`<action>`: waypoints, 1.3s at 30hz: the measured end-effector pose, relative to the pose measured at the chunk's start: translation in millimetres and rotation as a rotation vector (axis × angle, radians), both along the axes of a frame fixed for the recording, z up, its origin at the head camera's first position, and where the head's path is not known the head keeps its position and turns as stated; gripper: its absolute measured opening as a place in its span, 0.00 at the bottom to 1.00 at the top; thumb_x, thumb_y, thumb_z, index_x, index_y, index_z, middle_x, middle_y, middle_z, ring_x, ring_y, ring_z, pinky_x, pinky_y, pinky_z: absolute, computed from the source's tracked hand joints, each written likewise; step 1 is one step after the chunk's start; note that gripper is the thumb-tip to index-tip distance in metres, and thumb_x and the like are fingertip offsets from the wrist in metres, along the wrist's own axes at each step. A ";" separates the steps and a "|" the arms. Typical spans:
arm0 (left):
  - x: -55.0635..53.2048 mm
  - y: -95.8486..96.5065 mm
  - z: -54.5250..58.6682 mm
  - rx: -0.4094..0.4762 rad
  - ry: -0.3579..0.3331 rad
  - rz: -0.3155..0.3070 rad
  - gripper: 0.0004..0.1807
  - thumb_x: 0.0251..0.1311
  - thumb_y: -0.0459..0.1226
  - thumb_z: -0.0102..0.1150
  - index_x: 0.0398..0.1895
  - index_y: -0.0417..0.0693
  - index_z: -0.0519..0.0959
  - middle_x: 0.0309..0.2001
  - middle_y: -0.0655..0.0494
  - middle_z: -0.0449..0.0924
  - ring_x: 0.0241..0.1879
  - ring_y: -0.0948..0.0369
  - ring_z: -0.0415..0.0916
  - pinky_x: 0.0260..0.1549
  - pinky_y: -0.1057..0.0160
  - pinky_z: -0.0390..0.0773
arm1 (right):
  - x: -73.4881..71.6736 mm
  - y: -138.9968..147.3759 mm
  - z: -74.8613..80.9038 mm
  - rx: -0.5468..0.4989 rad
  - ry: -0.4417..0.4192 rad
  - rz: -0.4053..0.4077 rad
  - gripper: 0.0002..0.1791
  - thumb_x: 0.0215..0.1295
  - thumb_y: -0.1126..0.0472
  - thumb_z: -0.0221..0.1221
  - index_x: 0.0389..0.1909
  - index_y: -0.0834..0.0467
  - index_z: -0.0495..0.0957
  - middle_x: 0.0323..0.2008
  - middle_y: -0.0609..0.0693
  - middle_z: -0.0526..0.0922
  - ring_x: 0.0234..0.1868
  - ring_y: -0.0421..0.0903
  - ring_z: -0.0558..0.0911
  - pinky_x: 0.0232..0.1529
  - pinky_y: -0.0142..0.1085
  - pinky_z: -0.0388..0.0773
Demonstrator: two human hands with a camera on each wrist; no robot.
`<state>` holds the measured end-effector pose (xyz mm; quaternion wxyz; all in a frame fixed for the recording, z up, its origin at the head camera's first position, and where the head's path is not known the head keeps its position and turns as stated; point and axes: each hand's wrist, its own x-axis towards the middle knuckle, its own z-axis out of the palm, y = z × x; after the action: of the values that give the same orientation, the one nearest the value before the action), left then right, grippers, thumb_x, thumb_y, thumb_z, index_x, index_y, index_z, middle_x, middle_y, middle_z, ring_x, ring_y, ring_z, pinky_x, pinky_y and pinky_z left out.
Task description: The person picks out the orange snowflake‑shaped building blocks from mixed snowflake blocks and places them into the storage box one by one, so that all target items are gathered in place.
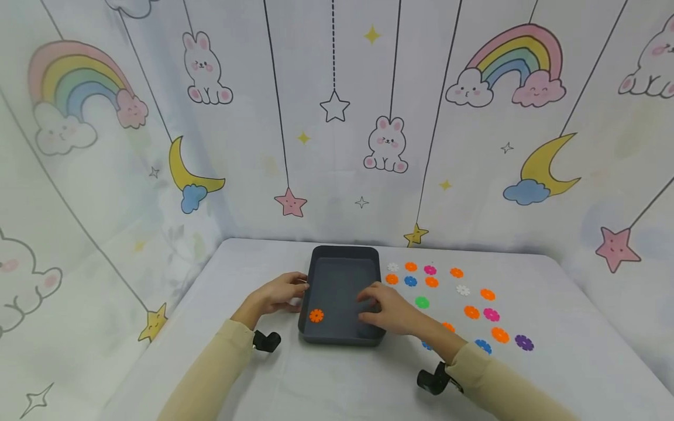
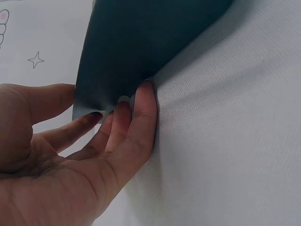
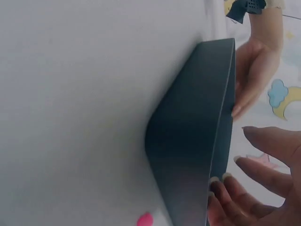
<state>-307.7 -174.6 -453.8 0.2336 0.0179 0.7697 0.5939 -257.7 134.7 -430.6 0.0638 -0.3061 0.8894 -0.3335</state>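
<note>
A dark grey rectangular tray lies on the table with one orange flower-shaped disc inside, near its lower left corner. My left hand is at the tray's left side. Seen from the left wrist, its fingers touch the outer wall, with the thumb close to the rim. Over the right part of the tray, my right hand reaches across the rim, thumb and fingers apart. From the right wrist, the gap between its thumb and fingers shows nothing held; some fingertips overlap the tray's rim.
Right of the tray, several flower-shaped discs lie scattered on the white tablecloth, among them a green one, a purple one and a pink one. Behind the table hangs a patterned curtain.
</note>
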 end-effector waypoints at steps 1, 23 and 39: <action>-0.2 -0.1 0.4 0.000 0.000 0.000 0.28 0.78 0.36 0.49 0.76 0.36 0.61 0.70 0.38 0.67 0.64 0.45 0.72 0.44 0.51 0.85 | 0.3 4.2 1.9 -0.002 0.002 0.003 0.18 0.66 0.60 0.67 0.54 0.63 0.81 0.51 0.58 0.79 0.48 0.55 0.80 0.47 0.42 0.81; 1.0 -0.6 -4.1 0.016 0.005 0.001 0.27 0.78 0.35 0.49 0.75 0.36 0.62 0.68 0.39 0.70 0.62 0.46 0.74 0.44 0.52 0.84 | -7.1 141.9 27.1 0.062 0.151 -0.164 0.19 0.65 0.61 0.69 0.55 0.62 0.80 0.50 0.53 0.83 0.49 0.57 0.80 0.51 0.52 0.81; 0.5 -0.7 -2.3 -0.006 0.012 0.005 0.26 0.78 0.36 0.50 0.74 0.37 0.64 0.68 0.39 0.70 0.62 0.46 0.74 0.45 0.50 0.85 | -34.0 231.2 23.3 0.169 0.209 -0.329 0.23 0.66 0.61 0.68 0.58 0.68 0.76 0.51 0.65 0.80 0.50 0.62 0.79 0.52 0.60 0.80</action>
<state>-307.3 -175.3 -456.1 0.2276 0.0189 0.7730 0.5919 -291.7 365.9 -407.3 -0.0589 -0.1835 0.9539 -0.2301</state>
